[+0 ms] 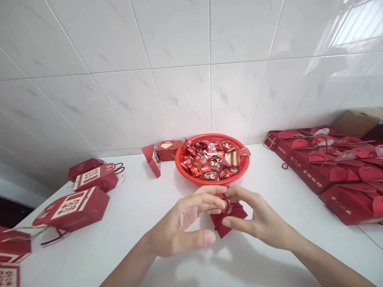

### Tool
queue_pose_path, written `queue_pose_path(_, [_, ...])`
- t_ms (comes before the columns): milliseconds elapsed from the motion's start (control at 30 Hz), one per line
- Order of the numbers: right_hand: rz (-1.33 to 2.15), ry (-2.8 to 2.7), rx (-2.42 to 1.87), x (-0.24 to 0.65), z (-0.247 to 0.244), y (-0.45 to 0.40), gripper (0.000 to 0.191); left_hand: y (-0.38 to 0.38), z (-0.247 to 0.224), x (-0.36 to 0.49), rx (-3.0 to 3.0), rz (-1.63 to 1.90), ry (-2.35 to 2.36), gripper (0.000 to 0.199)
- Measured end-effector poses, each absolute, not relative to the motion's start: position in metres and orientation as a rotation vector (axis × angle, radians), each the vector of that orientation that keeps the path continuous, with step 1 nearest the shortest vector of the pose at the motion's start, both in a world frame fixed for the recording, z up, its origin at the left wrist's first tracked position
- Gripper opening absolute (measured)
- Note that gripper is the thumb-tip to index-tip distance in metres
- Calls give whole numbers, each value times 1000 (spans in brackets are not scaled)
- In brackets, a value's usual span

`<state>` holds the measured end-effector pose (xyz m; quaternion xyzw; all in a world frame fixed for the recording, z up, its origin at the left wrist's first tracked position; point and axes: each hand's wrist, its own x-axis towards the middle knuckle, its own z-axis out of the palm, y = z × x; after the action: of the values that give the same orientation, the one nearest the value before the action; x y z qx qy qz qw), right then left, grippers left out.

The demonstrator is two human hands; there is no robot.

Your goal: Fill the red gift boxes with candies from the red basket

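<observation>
A small red gift box [222, 230] sits on the white table in front of the basket, largely covered by my hands. My right hand [254, 215] curves around its top, with the thumb against the near side and the fingers by the upper folds. Fingers extended and thumb held well apart, my left hand [188, 223] hovers at the box's left, its fingertips close to the top. Just beyond both hands is a red plastic basket [212, 183] full of wrapped candies [211, 159].
Stacked red boxes [311, 171] line the right side, with a brown carton [359, 121] behind. Several red boxes with cords [73, 209] stand at left. Beside the basket are a red wedge-shaped piece [152, 160] and a red packet [169, 150]. A tiled wall [179, 99] rises behind.
</observation>
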<state>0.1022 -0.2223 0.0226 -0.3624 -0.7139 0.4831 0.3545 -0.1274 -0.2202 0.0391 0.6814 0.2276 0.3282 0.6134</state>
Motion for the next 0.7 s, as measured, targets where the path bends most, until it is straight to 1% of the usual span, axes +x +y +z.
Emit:
queue_pose_path(133, [1193,-1874,-914,95,17,-223,10,-227,38,-126,1738,697,567,40])
queue_pose_path(333, [1013,-1848,-989,107,18,-225,14,-221,35,-133,2014,645,720,33])
queue_pose_path(467, [838,-1804,-1105,138,25,-241,13,-217,33,-136,2165,565,823,28])
queue_pose_path(567, [657,-1569,-1215,175,27,-262,17,-214,31,-138,2250,508,858,28])
queue_pose_path(633, [499,-1259,-1244,201,30,-278,25,-213,31,-138,2284,466,852,30])
queue_pose_path(700, [258,-934,-1226,226,33,-294,33,-211,31,-138,2302,425,847,30])
